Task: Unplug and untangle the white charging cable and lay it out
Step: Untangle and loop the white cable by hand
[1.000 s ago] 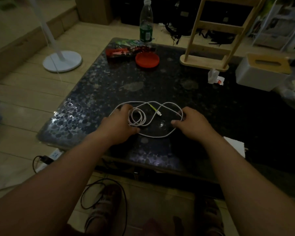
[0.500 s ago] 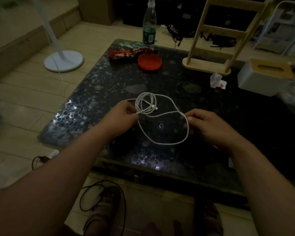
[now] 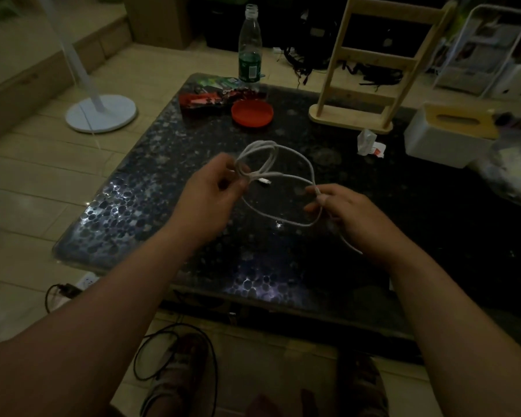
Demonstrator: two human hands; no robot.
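The white charging cable (image 3: 283, 176) hangs in loops above the dark speckled table (image 3: 151, 188), held between both hands. My left hand (image 3: 211, 194) pinches a small bundle of coils that stands up beyond its fingers. A connector tip (image 3: 264, 182) dangles just right of that pinch. My right hand (image 3: 343, 212) grips another part of the cable, with one strand running over its fingers and a loose tail trailing toward my wrist. A larger loop sags between the two hands, close to the tabletop.
At the table's far side stand a red lid (image 3: 252, 113), snack packets (image 3: 205, 99), a plastic bottle (image 3: 249, 52), a wooden rack (image 3: 364, 85) and a white tissue box (image 3: 445, 136). A crumpled wrapper (image 3: 369, 142) lies near. A fan base (image 3: 101, 113) and power strip (image 3: 85, 279) sit on the floor at left.
Both hands have lifted the cable off the table. The coils rose and moved away from me, and the hands drew a little further apart, opening the lower loop.
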